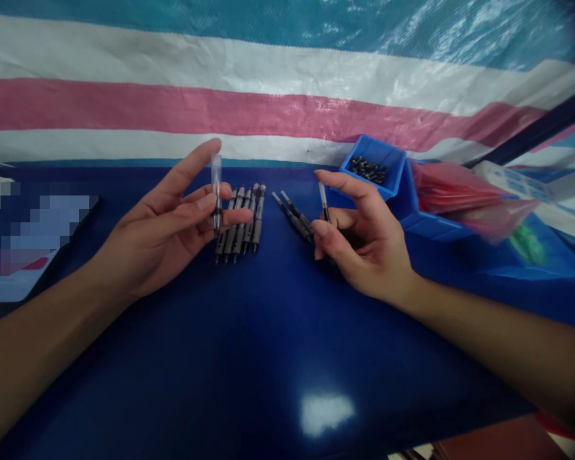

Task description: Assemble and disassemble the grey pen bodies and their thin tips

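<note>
Between thumb and fingers, my left hand (pixel 172 223) holds a clear pen barrel (pixel 216 179) upright, its dark end pointing down. My right hand (pixel 368 239) pinches a pen refill (pixel 323 197) with a dark lower part; its bottom end is hidden by the fingers. Several pens (pixel 239 233) with grey grips lie side by side on the table, just beyond and right of my left fingers. Left of my right hand, a few grey-gripped pen front parts (pixel 297 217) with refills sticking out lie slanted on the table.
On the dark blue table (pixel 249 358), a blue bin (pixel 395 185) of small black parts stands at the back right. Beside it, another blue bin (pixel 431 223) holds red plastic bags (pixel 460 191). A tablet-like device (pixel 43 268) lies at left. Striped sheeting (pixel 172 108) hangs behind.
</note>
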Tool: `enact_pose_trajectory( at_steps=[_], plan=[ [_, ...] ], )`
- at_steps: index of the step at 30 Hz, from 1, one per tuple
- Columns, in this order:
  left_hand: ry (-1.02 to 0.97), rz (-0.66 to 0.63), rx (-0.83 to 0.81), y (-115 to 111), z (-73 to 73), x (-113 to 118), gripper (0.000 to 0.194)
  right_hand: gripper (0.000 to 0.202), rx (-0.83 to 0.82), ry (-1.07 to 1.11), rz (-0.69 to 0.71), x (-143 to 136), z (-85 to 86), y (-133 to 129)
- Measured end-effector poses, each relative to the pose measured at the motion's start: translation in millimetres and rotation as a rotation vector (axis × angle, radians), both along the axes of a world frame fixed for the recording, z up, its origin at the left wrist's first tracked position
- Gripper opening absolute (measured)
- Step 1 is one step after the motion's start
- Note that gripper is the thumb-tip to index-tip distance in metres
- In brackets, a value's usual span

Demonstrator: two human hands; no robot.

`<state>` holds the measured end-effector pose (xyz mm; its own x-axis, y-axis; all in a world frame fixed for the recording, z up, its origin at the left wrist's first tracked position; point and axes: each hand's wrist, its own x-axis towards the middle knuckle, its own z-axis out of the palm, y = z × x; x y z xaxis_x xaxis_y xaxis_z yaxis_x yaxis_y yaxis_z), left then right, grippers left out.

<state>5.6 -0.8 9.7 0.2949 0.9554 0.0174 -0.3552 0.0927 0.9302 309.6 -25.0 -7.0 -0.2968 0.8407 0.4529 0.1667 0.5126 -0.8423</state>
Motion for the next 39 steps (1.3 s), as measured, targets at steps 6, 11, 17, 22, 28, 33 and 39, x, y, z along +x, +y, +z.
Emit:
enact_pose_trajectory(
  at_steps=[6,11,17,22,28,33,39],
  plan=[
    [0.014,0.014,0.067,0.4,5.8,-1.3,0.053,0.042,-0.011,-0.017,0.001,0.9,-1.1,-0.9],
    [0.121,0.314,0.198,-0.7,20.8,1.1,0.029,0.071,0.035,-0.019,-0.033,2.9,-1.9,-0.2],
    [0.387,0.603,0.365,16.2,18.2,-12.1,0.014,0.078,-0.003,-0.047,-0.006,3.8,0.8,-1.5],
    [0.944,0.642,0.594,24.8,8.2,-29.2,0.022,0.075,0.017,-0.044,0.027,3.2,-1.4,0.3],
    [1.458,0.371,0.891,17.1,-0.1,-21.2,0.031,0.068,0.015,-0.049,0.039,2.1,-0.4,0.3],
    [1.559,0.288,0.877,15.0,-9.9,-16.1,0.036,0.064,0.03,-0.071,0.029,2.1,0.9,0.9],
    [1.588,0.265,0.797,23.0,-9.9,-26.7,0.035,0.067,0.054,-0.077,0.041,3.8,1.3,1.9]
  ],
)
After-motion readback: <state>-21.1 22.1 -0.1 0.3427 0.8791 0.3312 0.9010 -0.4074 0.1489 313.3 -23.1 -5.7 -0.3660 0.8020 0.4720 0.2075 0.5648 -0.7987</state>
